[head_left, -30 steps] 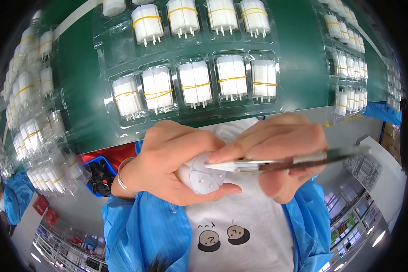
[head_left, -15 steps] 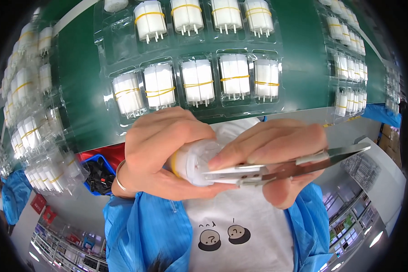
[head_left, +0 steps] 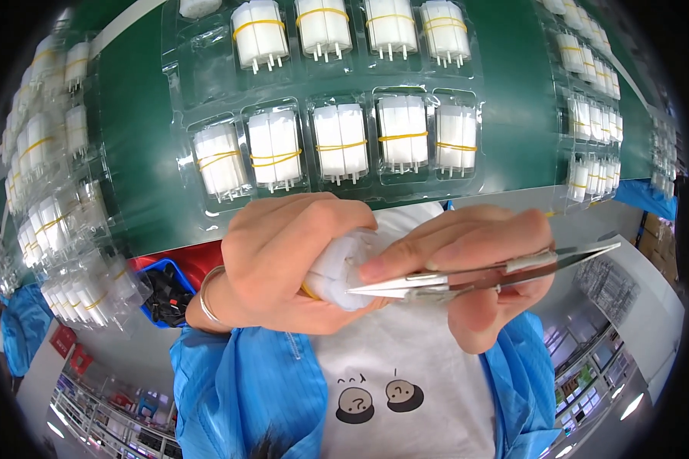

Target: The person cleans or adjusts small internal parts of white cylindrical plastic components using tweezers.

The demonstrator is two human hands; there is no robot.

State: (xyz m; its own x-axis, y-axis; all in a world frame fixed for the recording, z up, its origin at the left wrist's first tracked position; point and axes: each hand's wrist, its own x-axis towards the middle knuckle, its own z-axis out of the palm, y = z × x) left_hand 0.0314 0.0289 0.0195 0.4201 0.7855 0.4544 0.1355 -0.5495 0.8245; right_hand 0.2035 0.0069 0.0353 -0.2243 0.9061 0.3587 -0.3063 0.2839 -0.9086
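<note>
My left hand (head_left: 279,264), wearing a thin bracelet, is wrapped round a bundle of white plastic tubes (head_left: 337,271). A bit of yellow rubber band shows on the bundle near my fingers. In my right hand (head_left: 475,252) I grip pointed metal pliers (head_left: 429,287), their handles running out past my palm to the right. The plier tips lie at the end face of the bundle. My right thumb rests close beside them. Whether the tips pinch anything there is too small to tell. Both hands are just off the near edge of the green table (head_left: 142,153).
Beyond my hands lies a clear plastic tray (head_left: 199,96) of similar banded white bundles (head_left: 341,141), set in rows. More filled trays are stacked at the left (head_left: 46,222) and stand along the right (head_left: 589,115). A blue bin (head_left: 164,294) of dark parts sits left of my wrist.
My left hand has shifted slightly right with the bundle, which has turned so its end face shows differently. The plier tips stay at that end, the handles tilting a little. The view has shifted slightly.
</note>
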